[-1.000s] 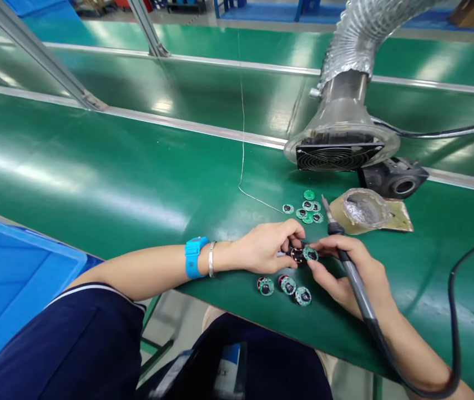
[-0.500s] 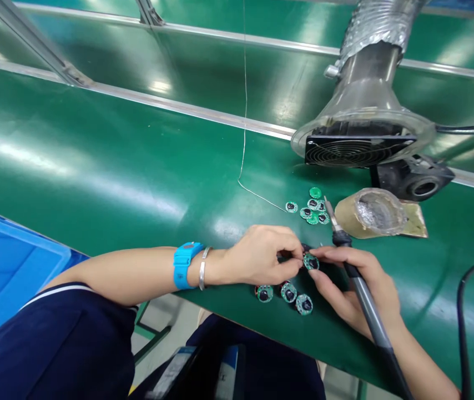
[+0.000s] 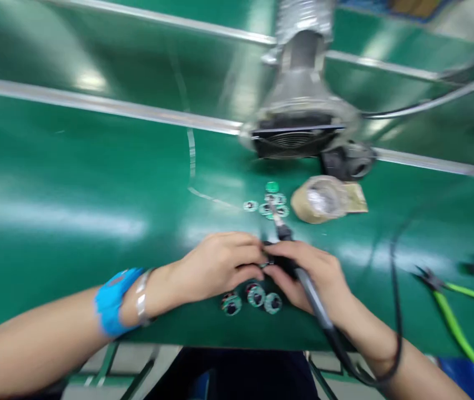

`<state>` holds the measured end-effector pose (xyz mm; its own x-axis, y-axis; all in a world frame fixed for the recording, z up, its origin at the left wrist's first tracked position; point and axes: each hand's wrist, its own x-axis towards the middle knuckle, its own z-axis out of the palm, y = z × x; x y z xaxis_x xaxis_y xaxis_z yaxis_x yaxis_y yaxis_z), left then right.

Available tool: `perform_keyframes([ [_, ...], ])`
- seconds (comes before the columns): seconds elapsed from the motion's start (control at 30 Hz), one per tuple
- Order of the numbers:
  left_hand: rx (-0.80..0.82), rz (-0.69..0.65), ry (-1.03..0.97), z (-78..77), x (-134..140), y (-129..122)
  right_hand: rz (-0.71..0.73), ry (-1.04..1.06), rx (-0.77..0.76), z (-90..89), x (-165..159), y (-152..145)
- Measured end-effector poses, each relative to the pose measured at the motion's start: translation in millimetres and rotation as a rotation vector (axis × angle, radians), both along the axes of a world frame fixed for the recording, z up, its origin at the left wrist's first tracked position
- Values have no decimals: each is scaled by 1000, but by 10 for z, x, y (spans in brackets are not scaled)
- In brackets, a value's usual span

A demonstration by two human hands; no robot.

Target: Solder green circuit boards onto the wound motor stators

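Observation:
My left hand (image 3: 220,264) is closed, its fingertips pinched on a small round circuit board (image 3: 267,262) that is blurred and mostly hidden. From the other side, thumb and fingers of my right hand (image 3: 318,269) press on the same board. A soldering iron (image 3: 312,300) also lies in my right hand, with its tip pointing up and away. Just below my fingers, a row of round boards (image 3: 256,295) rests on the green table (image 3: 137,189). Beyond the iron's tip is a cluster of several more round boards (image 3: 281,211).
A fume extractor hood (image 3: 303,111) hangs at the back. Right of the board cluster lies a tan cup (image 3: 309,203) with a silvery inside. Green-handled cutters (image 3: 447,311) are at the right. Thin solder wire (image 3: 207,196) reaches toward a single board (image 3: 251,206).
The view has swung right, bringing the cutters into sight and shifting the table things left. Both hands stay together at the board, and the soldering iron remains in my right hand.

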<state>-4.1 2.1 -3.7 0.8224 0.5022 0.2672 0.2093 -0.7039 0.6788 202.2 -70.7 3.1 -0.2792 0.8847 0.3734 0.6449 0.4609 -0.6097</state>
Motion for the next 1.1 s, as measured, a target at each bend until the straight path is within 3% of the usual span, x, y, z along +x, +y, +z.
perform_keyframes([
  [0.13,61,16,-19,-3,58,74,-14,-57,6,4,77,34],
  [0.3,-106,66,-28,68,124,205,-24,-69,23,-42,180,13],
  [0.43,-228,59,61,220,-54,210,10,31,29,-66,161,-62],
  [0.53,-244,77,217,232,-281,168,13,66,-3,-119,158,-54],
  [0.7,-237,103,264,252,-482,-99,-1,-1,44,-143,136,-52],
  [0.87,-114,142,204,320,-278,-567,-43,17,29,-108,112,-58],
  [1.0,10,394,231,152,90,-921,-75,40,-34,-94,113,-58],
  [1.1,120,515,269,-7,269,-1018,-104,62,-48,-110,119,-76],
])
